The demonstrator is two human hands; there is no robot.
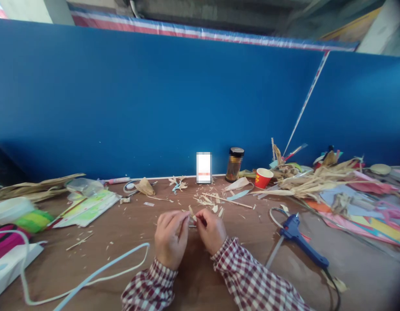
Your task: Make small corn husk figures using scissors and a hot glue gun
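Above the brown table, my left hand [172,237] and my right hand [212,231] meet at the fingertips. Both are closed in a pinch on a small pale strip of dried husk [191,211]; its lower part is hidden by the fingers. Scattered husk scraps [206,201] lie just beyond my hands, along with a thin stick [238,201]. To the right of my right forearm rests a blue glue gun [306,247], untouched by either hand.
A dark-lidded jar [234,168] and a red paper cup [264,178] stand near the blue partition [154,99]. Dried husks [316,183] and coloured paper [352,216] pile up at right. On the left are a power strip [20,268], a pale cable [99,270] and a printed sheet [89,209].
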